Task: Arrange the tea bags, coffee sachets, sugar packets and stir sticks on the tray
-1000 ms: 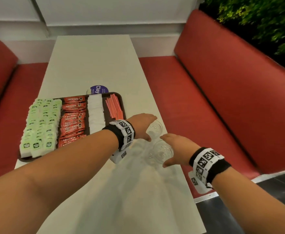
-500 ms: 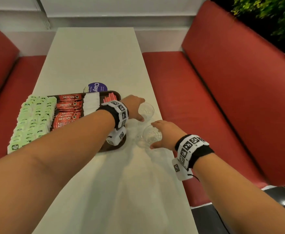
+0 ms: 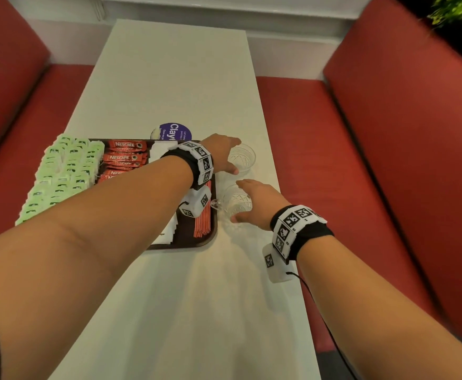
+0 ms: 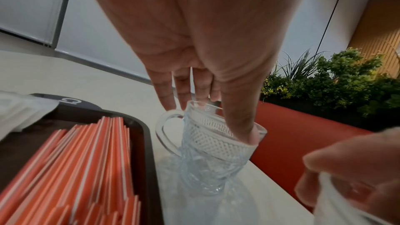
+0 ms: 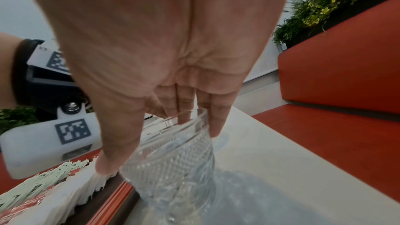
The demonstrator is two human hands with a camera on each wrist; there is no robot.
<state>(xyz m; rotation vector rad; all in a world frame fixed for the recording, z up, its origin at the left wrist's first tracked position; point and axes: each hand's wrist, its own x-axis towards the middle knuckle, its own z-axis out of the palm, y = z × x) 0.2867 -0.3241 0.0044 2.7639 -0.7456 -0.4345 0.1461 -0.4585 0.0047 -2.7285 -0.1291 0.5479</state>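
Observation:
A dark tray point(image 3: 197, 244) on the white table holds green tea bags point(image 3: 65, 171), red coffee sachets point(image 3: 123, 157), white sugar packets point(image 3: 161, 149) and orange stir sticks point(image 3: 204, 223), partly hidden under my left forearm. Just right of the tray stand two patterned glass mugs. My left hand point(image 3: 236, 156) grips the far mug point(image 3: 245, 160) from above by its rim; the left wrist view shows the thumb and fingers of the left hand point(image 4: 207, 119) on that mug point(image 4: 207, 151). My right hand point(image 3: 236, 201) grips the near mug point(image 3: 238, 205) the same way, as seen on the mug point(image 5: 173, 168).
A round purple coaster point(image 3: 175, 131) lies just beyond the tray. The table point(image 3: 169, 78) is narrow, and its right edge runs close to the mugs. Red benches point(image 3: 334, 160) flank both sides, with plants point(image 4: 335, 78) behind the right backrest.
Both hands have moved away from me along the tray's right edge, each with its glass mug. The tray and its contents have stayed put.

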